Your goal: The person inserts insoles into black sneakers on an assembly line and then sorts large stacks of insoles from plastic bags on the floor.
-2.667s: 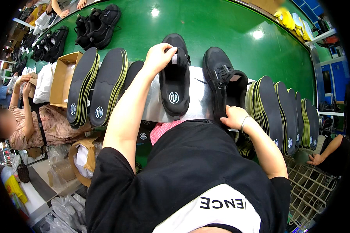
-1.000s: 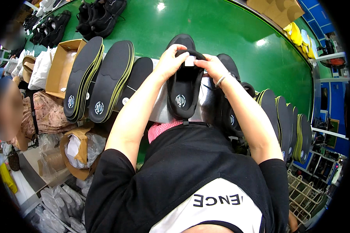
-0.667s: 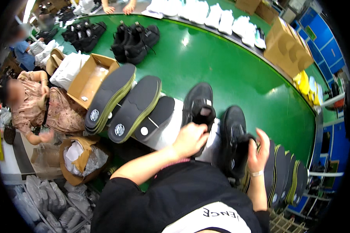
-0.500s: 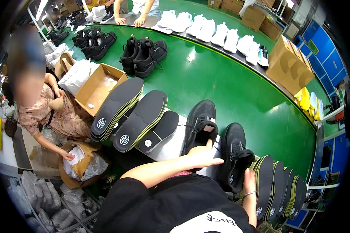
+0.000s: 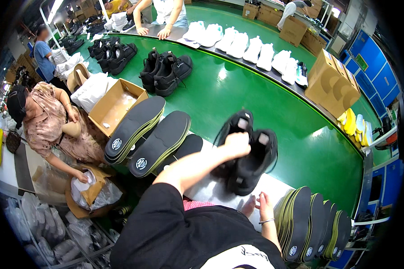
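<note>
My left hand [image 5: 237, 144] grips 2 black shoes [image 5: 255, 171], paired at the metal plate [image 5: 274, 190] — insides too dark to judge; my right hand [image 5: 265, 208] is loosely spread, empty; insole stacks [image 5: 297, 222] remain unused.

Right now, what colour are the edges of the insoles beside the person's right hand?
Striped yellow-green and black; the insoles show best in the head view.

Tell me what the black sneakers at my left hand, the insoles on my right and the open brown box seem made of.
Black sneakers: probably knit or mesh fabric, matte and soft-looking; blur hides the weave. Insoles: likely foam, matte dark tops over yellow-green edges. Open brown box: apparently cardboard, matte, with thin, stiff walls.
</note>
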Demonstrator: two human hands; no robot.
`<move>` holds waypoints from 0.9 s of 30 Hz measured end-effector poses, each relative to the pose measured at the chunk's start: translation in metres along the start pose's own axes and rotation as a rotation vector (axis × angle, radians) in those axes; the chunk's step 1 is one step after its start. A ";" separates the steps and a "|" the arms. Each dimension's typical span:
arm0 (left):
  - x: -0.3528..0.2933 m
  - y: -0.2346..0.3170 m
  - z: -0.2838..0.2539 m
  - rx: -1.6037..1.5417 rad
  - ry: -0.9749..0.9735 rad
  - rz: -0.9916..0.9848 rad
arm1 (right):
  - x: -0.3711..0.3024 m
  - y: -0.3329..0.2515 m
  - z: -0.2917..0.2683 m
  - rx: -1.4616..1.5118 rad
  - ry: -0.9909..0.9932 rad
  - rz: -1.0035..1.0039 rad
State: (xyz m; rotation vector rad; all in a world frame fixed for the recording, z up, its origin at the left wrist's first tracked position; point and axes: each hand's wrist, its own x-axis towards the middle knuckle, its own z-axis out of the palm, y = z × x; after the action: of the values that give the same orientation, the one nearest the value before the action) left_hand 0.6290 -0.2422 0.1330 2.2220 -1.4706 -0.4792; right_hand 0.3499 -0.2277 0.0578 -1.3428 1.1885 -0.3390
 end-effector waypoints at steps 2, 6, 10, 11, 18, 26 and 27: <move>0.027 -0.007 -0.016 -0.019 0.042 -0.046 | 0.004 0.028 -0.007 -0.048 0.000 0.198; 0.083 -0.022 -0.048 -0.018 0.233 -0.141 | -0.004 0.049 -0.008 -0.024 0.002 0.029; 0.092 0.007 -0.081 -0.033 0.447 -0.076 | 0.014 0.076 -0.006 -0.244 0.063 -0.146; 0.084 0.006 -0.075 -0.091 0.508 0.052 | 0.012 0.063 0.000 -0.369 0.099 -0.302; -0.020 -0.006 0.049 -0.307 0.065 0.259 | 0.014 0.049 0.010 -0.397 0.172 -0.281; -0.112 -0.043 0.116 0.336 -0.037 0.711 | -0.084 0.062 0.014 -0.002 0.060 0.019; -0.113 -0.046 0.115 0.281 -0.070 0.679 | -0.100 0.056 0.010 0.042 0.153 -0.001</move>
State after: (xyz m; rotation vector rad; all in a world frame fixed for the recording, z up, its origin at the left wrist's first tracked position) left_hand 0.5640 -0.1409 0.0167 1.7297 -2.3004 -0.1286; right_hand 0.2922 -0.1286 0.0531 -1.2991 1.3002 -0.4714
